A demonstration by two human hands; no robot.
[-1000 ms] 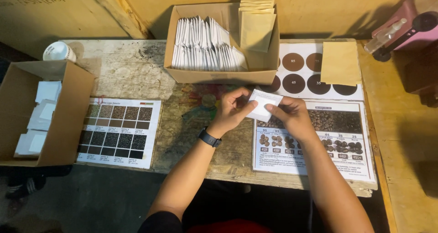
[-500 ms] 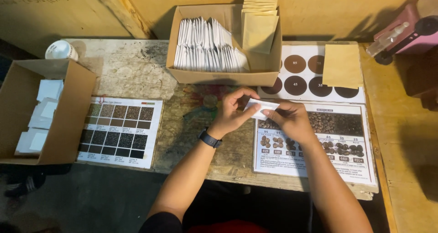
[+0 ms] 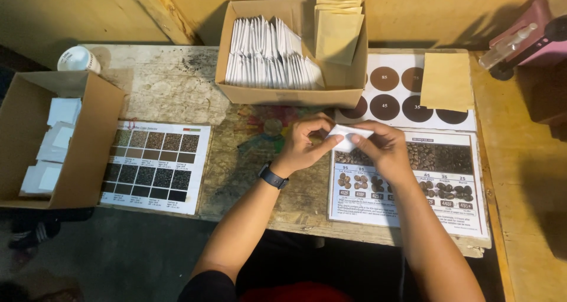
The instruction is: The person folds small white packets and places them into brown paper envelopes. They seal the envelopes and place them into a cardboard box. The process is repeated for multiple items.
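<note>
Head view, looking down. The left hand [image 3: 304,145] and right hand [image 3: 383,149] meet above the worn table [image 3: 177,89], both pinching a small white sachet [image 3: 348,137] between them: the left thumb and forefinger close on its left end, the right fingertips on its right end, the remaining fingers curled under. The sachet is held in the air just off the fingertips, over the top edge of a printed bean chart [image 3: 413,184]. It appears thin, light and limp, likely paper that creases easily; a grip at the flat ends or sealed edges, as here, suits it better than pressure on the middle. Whether it is being folded or merely held cannot be told at this size. Just beyond the fingertips stands an open box [image 3: 283,92] packed with like white sachets and tan envelopes [image 3: 336,30], its front wall the nearest edge. Well to the left of the left hand sit a second chart [image 3: 155,166] and a side box [image 3: 88,148]; the table between them gives room to move.
</note>
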